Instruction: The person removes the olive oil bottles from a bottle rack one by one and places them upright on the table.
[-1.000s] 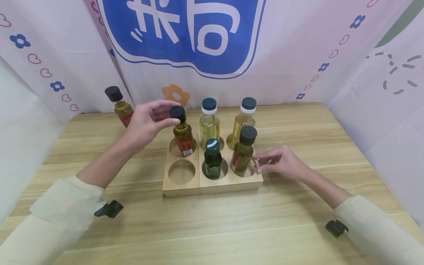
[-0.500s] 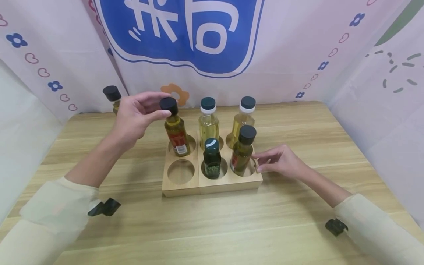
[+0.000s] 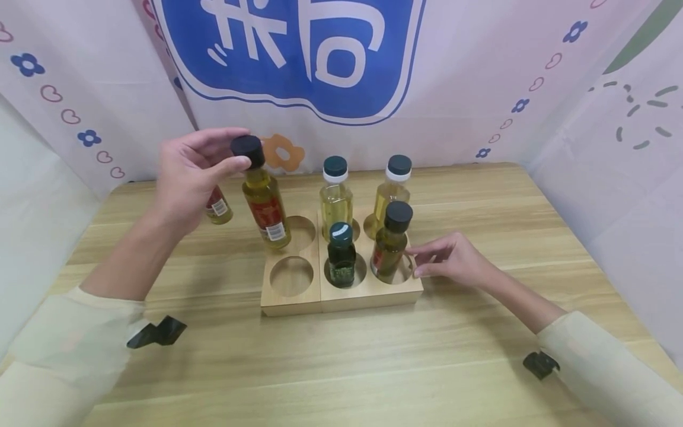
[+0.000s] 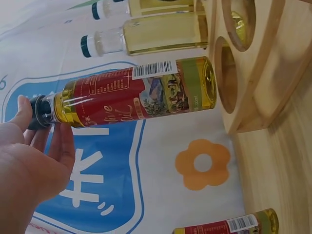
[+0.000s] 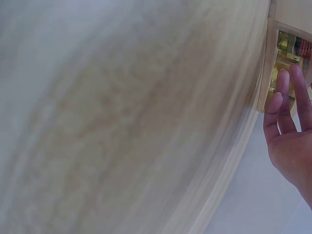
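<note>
Olive-oil bottle point(image 3: 262, 201) hangs tilted at centre left, clear of the wooden rack point(image 3: 341, 296), left hand point(image 3: 187, 169) pinching its cap. Right hand point(image 3: 450, 261), relaxed, touches the rack's edge. Another bottle point(image 3: 217, 207) sits half hidden.

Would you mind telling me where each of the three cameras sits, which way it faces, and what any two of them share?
Head: worn on the head, looks forward and down at the wooden rack; both forearms, left hand and right hand show.
Left wrist: on the left wrist, looks along the hand toward the backdrop; fingers pinch the cap of the lifted oil bottle.
Right wrist: on the right wrist, looks across the blurred tabletop at the rack's edge; fingers show.
Shared: head and left wrist both show the lifted oil bottle and the rack's holes.
</note>
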### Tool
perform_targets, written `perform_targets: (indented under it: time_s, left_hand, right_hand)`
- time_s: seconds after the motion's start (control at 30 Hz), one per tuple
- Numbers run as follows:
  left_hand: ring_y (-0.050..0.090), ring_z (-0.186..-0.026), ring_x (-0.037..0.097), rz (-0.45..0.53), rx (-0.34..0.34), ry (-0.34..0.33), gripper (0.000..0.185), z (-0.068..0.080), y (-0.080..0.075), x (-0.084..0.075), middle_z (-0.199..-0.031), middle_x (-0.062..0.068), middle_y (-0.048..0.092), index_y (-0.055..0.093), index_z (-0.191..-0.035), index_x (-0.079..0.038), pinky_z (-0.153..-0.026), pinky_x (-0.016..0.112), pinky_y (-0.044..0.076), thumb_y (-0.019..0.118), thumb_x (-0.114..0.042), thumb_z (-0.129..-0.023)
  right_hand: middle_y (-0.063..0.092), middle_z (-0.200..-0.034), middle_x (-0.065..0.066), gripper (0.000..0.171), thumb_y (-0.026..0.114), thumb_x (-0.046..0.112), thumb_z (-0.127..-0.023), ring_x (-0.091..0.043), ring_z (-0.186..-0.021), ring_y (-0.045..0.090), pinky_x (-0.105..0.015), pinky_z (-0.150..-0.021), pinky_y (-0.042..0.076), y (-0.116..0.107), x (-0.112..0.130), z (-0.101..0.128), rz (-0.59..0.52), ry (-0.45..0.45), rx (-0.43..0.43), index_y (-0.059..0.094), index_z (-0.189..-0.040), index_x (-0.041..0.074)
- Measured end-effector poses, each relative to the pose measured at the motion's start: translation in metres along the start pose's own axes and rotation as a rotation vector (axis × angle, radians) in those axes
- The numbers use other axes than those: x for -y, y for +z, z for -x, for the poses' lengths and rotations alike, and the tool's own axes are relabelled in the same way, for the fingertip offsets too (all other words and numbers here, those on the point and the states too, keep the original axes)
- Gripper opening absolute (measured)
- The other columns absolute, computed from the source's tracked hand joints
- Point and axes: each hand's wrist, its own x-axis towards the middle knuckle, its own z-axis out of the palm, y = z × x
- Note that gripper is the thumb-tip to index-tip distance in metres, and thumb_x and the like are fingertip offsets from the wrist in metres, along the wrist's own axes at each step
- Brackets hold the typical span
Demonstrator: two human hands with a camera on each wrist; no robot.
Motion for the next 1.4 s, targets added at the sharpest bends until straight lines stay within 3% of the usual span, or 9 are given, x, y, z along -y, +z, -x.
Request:
perform_targets:
  time_s: [0.37,0.77,1.07,1.4]
  left_hand:
    - [0.077,-0.094,0.019,0.109,-0.089,0.049,0.027,-0.004,-0.004,-0.008,-0.104,0.011,0.08,0.077,-0.11,0.004,-0.087,0.023,0.061,0.075,0.015,-0.086]
    - [0.078,-0.091,0.018,0.157,-0.191,0.009,0.03,-0.009,-0.016,-0.007,-0.102,0.01,0.08,0.078,-0.108,0.003,-0.086,0.023,0.062,0.082,0.013,-0.08]
    - [0.077,-0.092,0.015,0.11,-0.266,-0.024,0.036,-0.01,-0.023,-0.003,-0.099,0.007,0.08,0.079,-0.108,-0.001,-0.085,0.02,0.061,0.089,0.008,-0.074]
    - [0.077,-0.092,0.014,0.088,-0.299,-0.05,0.039,-0.012,-0.029,0.0,-0.1,0.005,0.08,0.079,-0.109,-0.003,-0.084,0.019,0.061,0.092,0.003,-0.073]
  right_hand:
    - [0.077,-0.106,-0.018,0.04,0.087,-0.002,-0.077,-0.013,-0.085,0.074,-0.028,-0.072,0.063,0.0,0.0,0.001,0.0,0.005,-0.003,0.075,-0.115,-0.005]
    - [0.077,-0.106,-0.018,0.039,0.087,-0.002,-0.078,-0.013,-0.085,0.074,-0.028,-0.073,0.062,-0.001,0.0,0.002,0.01,-0.001,0.0,0.075,-0.115,-0.005]
    - [0.077,-0.106,-0.018,0.039,0.087,-0.002,-0.078,-0.013,-0.085,0.074,-0.027,-0.072,0.062,-0.001,0.0,0.002,0.005,0.001,0.002,0.075,-0.115,-0.005]
    - [0.077,-0.106,-0.018,0.04,0.087,-0.003,-0.077,-0.013,-0.086,0.074,-0.029,-0.075,0.063,0.0,0.002,0.001,0.015,-0.007,-0.001,0.074,-0.115,-0.005]
